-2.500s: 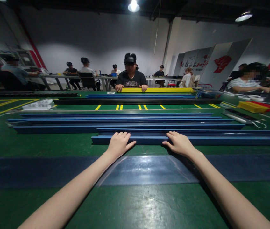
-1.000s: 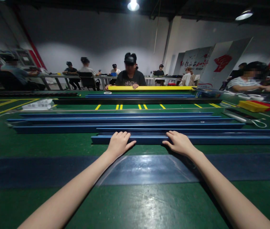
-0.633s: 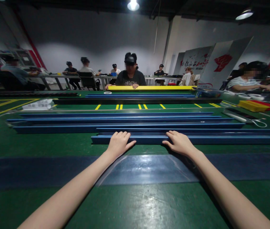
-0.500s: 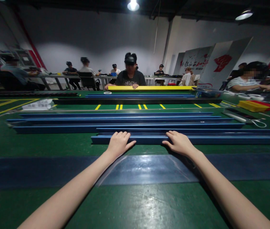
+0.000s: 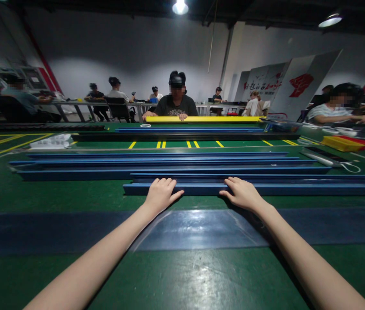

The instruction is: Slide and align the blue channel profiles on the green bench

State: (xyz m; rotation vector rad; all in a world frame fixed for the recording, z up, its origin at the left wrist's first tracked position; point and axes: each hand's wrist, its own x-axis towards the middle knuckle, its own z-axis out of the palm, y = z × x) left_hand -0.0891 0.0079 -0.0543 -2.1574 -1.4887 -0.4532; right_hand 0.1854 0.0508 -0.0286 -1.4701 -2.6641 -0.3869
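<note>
A long blue channel (image 5: 202,189) with raised side walls lies crosswise on the green table in front of me. My left hand (image 5: 162,193) grips its near wall, the fingers over the top edge and the thumb stretched along the near face. Farther right, my right hand (image 5: 241,193) holds the same wall in a mirrored grip. My fingertips are hidden inside the channel. Between my forearms and beyond them, a clear flat plastic strip (image 5: 198,230) lies on the table.
Several more blue channels (image 5: 105,172) lie behind, then a black rail (image 5: 182,137). Across the table a person (image 5: 176,103) has both hands at a yellow bar (image 5: 205,119). To the right are a phone-like device (image 5: 326,156) with a white loop and a yellow tray (image 5: 340,144).
</note>
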